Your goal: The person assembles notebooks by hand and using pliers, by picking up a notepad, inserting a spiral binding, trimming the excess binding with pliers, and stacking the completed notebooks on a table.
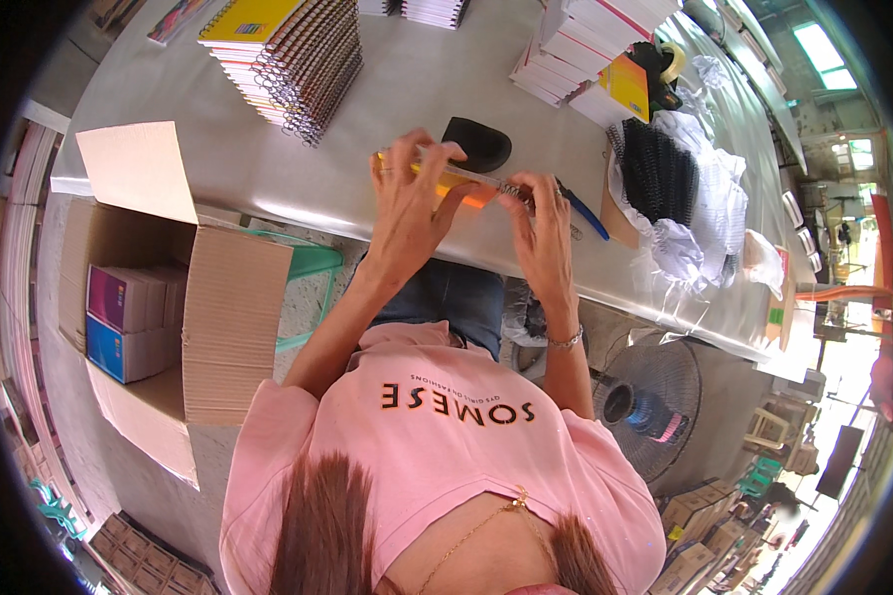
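Note:
Just over the table's near edge, a small yellow-orange notebook (454,181) is held edge-up between both hands. My left hand (409,203) grips its left part, fingers over the top edge and thumb below. Pinched at the other end is a dark spiral coil (515,190) along the notebook's edge, in the fingers of my right hand (543,230). How far the coil runs through the pages is too blurred to tell. Right behind the notebook lies a black rounded object (478,145). Blue-handled pliers (583,210) rest beside my right hand.
Spiral notebooks are stacked (303,69) at the far left; more paper stacks (585,50) stand far right. A box of black coils (657,174) sits among white plastic wrap (709,188). An open carton (233,317) holds notebooks at left. A fan (655,402) stands below the table.

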A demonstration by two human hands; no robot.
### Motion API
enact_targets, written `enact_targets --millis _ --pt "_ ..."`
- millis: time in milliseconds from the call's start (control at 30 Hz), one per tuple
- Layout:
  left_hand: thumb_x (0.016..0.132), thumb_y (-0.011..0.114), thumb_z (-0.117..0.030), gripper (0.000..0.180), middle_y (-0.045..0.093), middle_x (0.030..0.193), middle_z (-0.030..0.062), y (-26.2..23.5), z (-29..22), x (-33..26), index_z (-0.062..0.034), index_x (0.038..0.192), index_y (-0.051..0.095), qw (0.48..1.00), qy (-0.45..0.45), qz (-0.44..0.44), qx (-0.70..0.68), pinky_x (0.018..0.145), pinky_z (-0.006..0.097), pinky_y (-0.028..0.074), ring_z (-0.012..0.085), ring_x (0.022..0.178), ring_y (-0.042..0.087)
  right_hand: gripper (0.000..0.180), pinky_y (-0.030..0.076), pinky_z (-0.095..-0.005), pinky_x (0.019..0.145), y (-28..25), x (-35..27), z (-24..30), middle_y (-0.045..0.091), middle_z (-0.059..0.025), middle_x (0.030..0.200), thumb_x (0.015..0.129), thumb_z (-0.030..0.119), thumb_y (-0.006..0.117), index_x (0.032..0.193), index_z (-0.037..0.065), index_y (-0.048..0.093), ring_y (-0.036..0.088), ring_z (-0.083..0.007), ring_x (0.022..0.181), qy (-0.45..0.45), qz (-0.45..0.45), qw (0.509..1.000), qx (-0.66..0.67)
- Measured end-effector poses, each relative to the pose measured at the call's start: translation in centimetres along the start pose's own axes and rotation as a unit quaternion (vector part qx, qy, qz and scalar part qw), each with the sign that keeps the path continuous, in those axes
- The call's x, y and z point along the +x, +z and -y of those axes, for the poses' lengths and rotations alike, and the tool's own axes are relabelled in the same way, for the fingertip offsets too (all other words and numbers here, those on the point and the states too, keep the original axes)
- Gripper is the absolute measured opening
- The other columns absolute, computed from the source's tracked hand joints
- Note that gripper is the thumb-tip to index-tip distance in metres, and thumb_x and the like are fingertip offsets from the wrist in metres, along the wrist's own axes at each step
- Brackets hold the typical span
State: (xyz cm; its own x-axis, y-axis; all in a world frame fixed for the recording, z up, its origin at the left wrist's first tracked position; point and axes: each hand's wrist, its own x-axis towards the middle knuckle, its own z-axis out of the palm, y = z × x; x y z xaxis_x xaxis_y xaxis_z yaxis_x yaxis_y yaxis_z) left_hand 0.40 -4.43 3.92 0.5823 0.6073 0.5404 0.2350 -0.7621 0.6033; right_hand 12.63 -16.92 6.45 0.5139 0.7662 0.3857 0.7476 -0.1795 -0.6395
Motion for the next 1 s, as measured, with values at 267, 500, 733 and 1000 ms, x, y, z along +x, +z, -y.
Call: enact_targets --millis 267,500,733,1000 --pt "0.073 0.084 -0.018 0.060 0.047 0.117 0.0141 -0.1 0.6 -0.3 -0.0052 0.120 0.049 0.991 -0.089 -0.039 -0.086 0.094 0.045 0.041 0.0318 0.108 0.049 0.009 0.039 -0.0396 0.080 -0.3 0.9 -0.2 0.060 -0.0106 0.085 0.092 0.012 0.059 0.097 0.004 0.059 0.058 -0.0295 0.083 -0.059 0.018 0.996 -0.067" --pt "0.076 0.082 -0.019 0.050 0.048 0.105 0.0128 -3.0 3.7 0.1 -0.0042 0.109 0.048 0.993 -0.043 0.027 -0.110 0.087 0.041 0.044 0.0305 0.100 0.050 0.020 0.044 -0.0451 0.078 -0.8 2.5 -1.0 0.062 -0.0141 0.092 0.093 0.018 0.062 0.106 0.002 0.059 0.057 -0.0342 0.090 0.048 0.116 0.991 0.048" --pt "0.064 0.089 -0.022 0.063 0.045 0.105 0.0103 -4.7 5.6 0.4 -0.0058 0.108 0.048 0.990 -0.039 0.073 -0.117 0.090 0.038 0.042 0.0285 0.102 0.048 0.054 0.045 -0.0462 0.093 5.7 4.2 -3.5 0.046 -0.0283 0.128 0.084 0.032 0.074 0.123 0.003 0.049 0.051 -0.0409 0.112 -0.073 0.041 0.991 -0.107" --pt "0.056 0.093 -0.029 0.074 0.044 0.107 0.0095 -3.3 6.2 0.1 -0.0078 0.109 0.047 0.987 -0.028 0.042 -0.149 0.089 0.039 0.043 0.0274 0.102 0.048 0.050 0.049 -0.0401 0.090 1.3 6.3 -4.7 0.055 -0.0199 0.123 0.080 0.043 0.077 0.102 0.000 0.062 0.053 -0.0305 0.118 0.238 0.254 0.894 0.282"
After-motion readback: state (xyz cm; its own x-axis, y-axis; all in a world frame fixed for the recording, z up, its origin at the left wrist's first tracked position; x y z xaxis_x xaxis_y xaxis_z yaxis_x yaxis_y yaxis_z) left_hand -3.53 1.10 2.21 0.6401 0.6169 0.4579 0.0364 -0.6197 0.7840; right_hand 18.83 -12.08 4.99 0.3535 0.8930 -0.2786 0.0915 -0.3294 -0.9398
